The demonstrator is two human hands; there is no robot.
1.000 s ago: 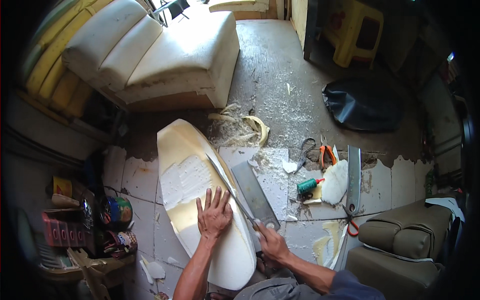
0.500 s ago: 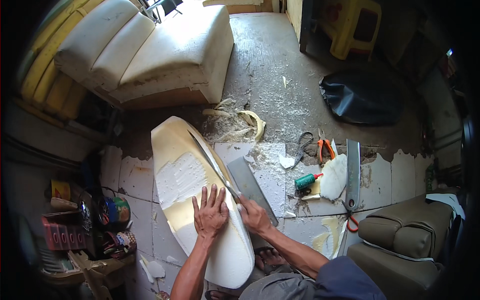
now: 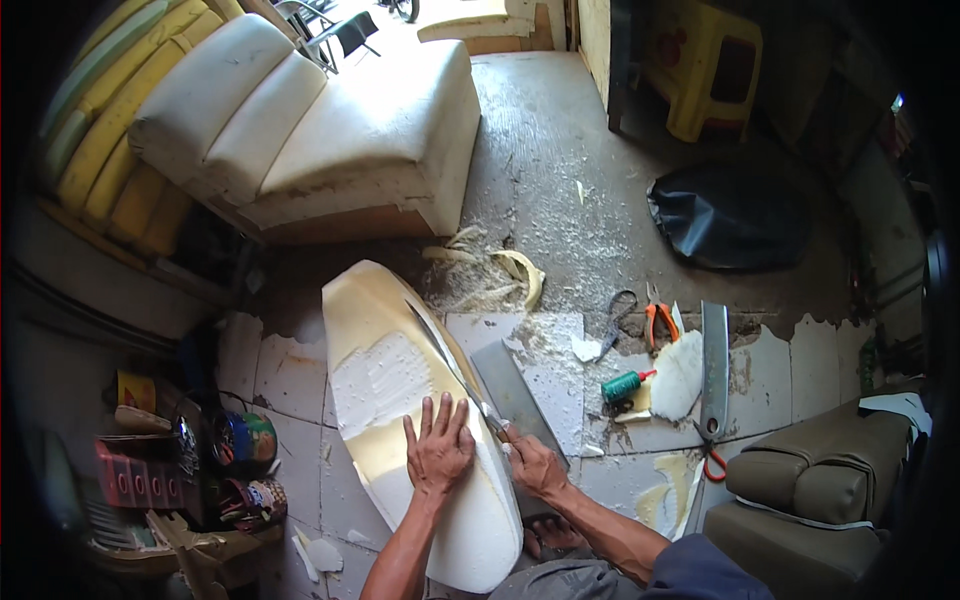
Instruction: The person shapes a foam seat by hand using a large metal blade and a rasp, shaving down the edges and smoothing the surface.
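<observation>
My left hand (image 3: 438, 452) lies open on a long, curved foam pad (image 3: 462, 540), cream and white with a roughly cut patch, fingers spread. My right hand (image 3: 532, 463) grips the handle of a long, narrow knife (image 3: 434, 335), whose blade runs along the pad's right side through a pale cut strip. Beside and partly under that hand is a flat grey metal plate (image 3: 510, 390). To the right sit a green bottle with red nozzle (image 3: 622, 386), orange pliers (image 3: 661, 325), dark scissors (image 3: 618, 320), a white scrap (image 3: 678, 375) and a long steel bar (image 3: 714, 360) above red-handled scissors (image 3: 714, 462).
Foam shavings (image 3: 515, 275) litter the floor ahead. A white padded seat (image 3: 350, 150) stands at back left by stacked yellow foam (image 3: 100, 160). Cans and boxes (image 3: 240, 438) crowd the left. Brown cushions (image 3: 800, 480), a black cover (image 3: 730, 215) and a yellow stool (image 3: 690, 100) are right.
My right hand moved forward along the pad's right side with the knife, then slightly back. My left hand stays flat on the foam. The whole view has shifted a little.
</observation>
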